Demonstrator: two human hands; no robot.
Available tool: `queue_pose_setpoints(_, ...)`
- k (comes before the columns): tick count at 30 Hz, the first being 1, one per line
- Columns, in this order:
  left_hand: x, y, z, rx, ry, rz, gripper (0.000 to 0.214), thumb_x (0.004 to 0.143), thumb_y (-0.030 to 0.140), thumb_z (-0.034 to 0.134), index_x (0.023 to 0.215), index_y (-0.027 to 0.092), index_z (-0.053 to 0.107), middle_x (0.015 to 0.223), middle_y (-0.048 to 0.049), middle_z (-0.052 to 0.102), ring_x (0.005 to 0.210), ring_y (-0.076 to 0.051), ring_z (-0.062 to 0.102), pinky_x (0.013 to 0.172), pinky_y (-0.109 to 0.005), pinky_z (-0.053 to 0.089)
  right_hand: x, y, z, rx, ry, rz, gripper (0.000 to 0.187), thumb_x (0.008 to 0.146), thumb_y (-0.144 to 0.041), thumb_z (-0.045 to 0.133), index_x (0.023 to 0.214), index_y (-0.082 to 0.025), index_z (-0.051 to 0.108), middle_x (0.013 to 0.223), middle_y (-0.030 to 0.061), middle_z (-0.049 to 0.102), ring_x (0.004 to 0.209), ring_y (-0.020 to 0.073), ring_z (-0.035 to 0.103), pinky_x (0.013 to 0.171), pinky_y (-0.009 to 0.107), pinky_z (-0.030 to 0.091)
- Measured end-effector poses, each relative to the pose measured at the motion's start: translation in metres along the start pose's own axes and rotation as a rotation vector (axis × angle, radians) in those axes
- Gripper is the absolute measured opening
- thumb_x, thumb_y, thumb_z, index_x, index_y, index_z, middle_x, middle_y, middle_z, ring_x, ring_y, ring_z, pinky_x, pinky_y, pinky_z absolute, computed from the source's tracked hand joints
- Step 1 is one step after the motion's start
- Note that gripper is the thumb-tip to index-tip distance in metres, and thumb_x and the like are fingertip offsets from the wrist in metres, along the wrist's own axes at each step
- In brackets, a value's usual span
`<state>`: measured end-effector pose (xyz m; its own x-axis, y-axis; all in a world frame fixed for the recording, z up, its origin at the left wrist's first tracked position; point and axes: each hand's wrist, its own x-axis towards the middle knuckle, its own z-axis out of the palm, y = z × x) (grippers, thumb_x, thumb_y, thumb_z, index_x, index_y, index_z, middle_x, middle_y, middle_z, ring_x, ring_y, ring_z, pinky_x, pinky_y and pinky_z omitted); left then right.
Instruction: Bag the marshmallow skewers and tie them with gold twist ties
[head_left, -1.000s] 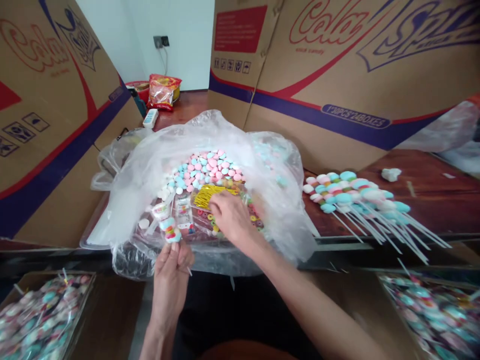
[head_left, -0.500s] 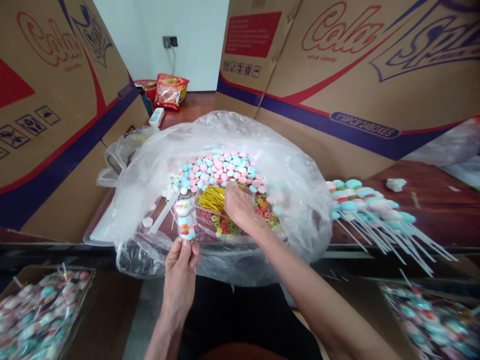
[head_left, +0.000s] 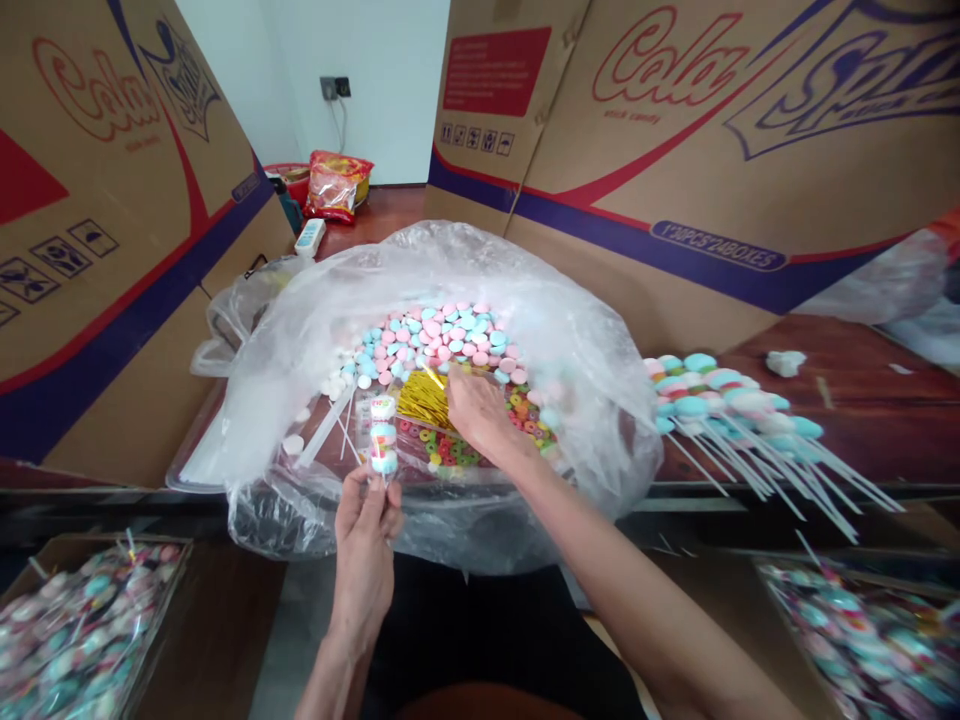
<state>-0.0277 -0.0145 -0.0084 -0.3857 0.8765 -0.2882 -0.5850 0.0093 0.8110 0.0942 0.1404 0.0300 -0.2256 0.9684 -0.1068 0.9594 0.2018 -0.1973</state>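
Observation:
My left hand [head_left: 367, 520] pinches the lower end of a marshmallow skewer [head_left: 383, 437] in a clear wrapper with a printed top. The skewer stands upright, with blue and white pieces and coloured rings between them. Over a clear tray of gold twist ties [head_left: 421, 400], my right hand [head_left: 476, 410] has its fingers pressed together, and one gold tie [head_left: 433, 377] sticks out from near the fingertips. Pink and blue marshmallows [head_left: 442, 335] lie behind that hand. Colourful cereal rings [head_left: 450, 447] surround the tray's front and right side.
A crumpled clear plastic sheet [head_left: 585, 330] rings the candies. Finished-looking unwrapped skewers [head_left: 735, 405] are piled at the right. Tall cardboard boxes [head_left: 637, 200] stand behind and at the left. Lower down, boxes of wrapped candy [head_left: 90, 630] flank me. White sticks [head_left: 330, 420] lie left of the skewer.
The wrapped skewer has turned and shifted slightly right in my left hand, its wrapper gathered lower down. A gold tie now rises from the tray beside my right fingertips.

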Motion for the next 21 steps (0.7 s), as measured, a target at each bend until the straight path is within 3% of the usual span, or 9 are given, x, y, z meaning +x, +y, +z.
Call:
queue_pose_setpoints(10,0.001,-0.001,0.001,-0.063,-0.009,-0.028,0.029,0.076,0.032,0.081,0.09,0.022,0.057,0.069,0.0043,0.058,0.049,-0.003,0.032,0.049,-0.016,0.026,-0.002,0.005,-0.002,0.058,0.029,-0.051,0.031,0.096,-0.009,0.041,0.12,-0.012,0.06,0.11,0.0148,0.074,0.104,0.0281,0.068,0.083,0.032,0.046)
queue_pose_setpoints(15,0.001,-0.001,0.003,-0.081,0.011,-0.062,0.034,0.072,0.032,0.084,0.087,0.021,0.056,0.068,0.0043,0.058,0.048,-0.003,0.032,0.048,-0.015,0.025,-0.002,0.009,0.001,0.099,0.07,-0.073,0.031,0.096,-0.012,0.046,0.12,-0.018,0.064,0.111,0.0101,0.075,0.105,0.0253,0.067,0.084,0.03,0.044)
queue_pose_setpoints(21,0.002,-0.002,0.005,-0.09,0.014,-0.067,0.038,0.07,0.034,0.086,0.088,0.021,0.055,0.067,0.0042,0.059,0.049,-0.002,0.032,0.049,-0.015,0.024,0.0,0.011,0.002,0.136,0.098,-0.08,0.02,0.094,-0.02,0.056,0.1,-0.019,0.075,0.105,0.0081,0.076,0.1,0.0238,0.067,0.078,0.028,0.042)
